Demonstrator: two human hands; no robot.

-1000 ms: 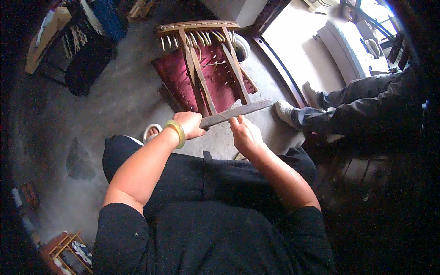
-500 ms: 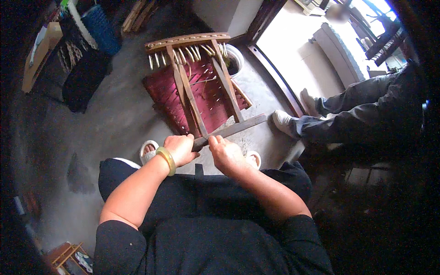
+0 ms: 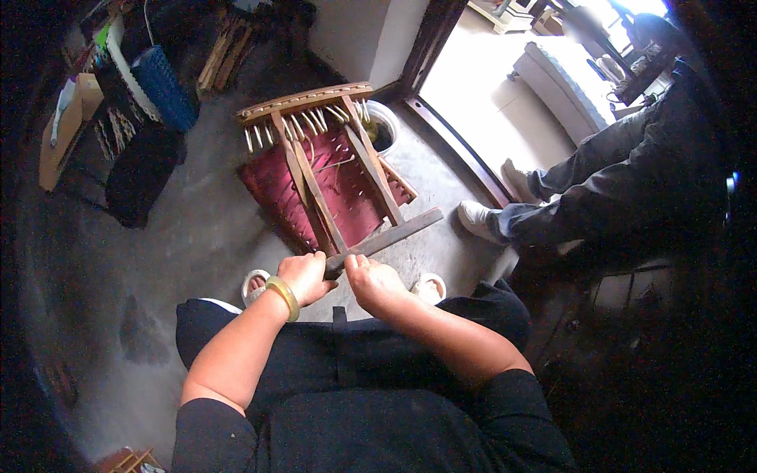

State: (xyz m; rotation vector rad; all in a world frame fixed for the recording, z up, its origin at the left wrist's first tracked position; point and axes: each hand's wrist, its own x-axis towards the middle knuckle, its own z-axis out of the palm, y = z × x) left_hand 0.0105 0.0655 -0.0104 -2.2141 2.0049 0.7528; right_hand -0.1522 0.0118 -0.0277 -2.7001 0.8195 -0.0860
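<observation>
A wooden frame (image 3: 364,169), with two long slats between a far crossbar and a near bar, stands in front of me. White cord-like pieces hang along the far crossbar, and a dark red panel (image 3: 272,177) lies beneath the slats. My left hand (image 3: 303,276), with a pale bangle at the wrist, is wrapped round the left end of the near bar (image 3: 402,230). Beside it, my right hand (image 3: 371,280) presses its fingertips together on the same bar, close to where a slat joins. Anything small inside those fingers is hidden.
A white bucket (image 3: 386,126) stands behind the frame, near a doorway. To the right, another person's legs (image 3: 568,189) reach in. A cardboard piece (image 3: 71,130), a blue woven thing (image 3: 165,87) and wood strips (image 3: 227,55) are at the far left.
The view has shifted slightly, so the frame and both hands appear lower in the picture. Both hands stay on the near bar, with little other visible change.
</observation>
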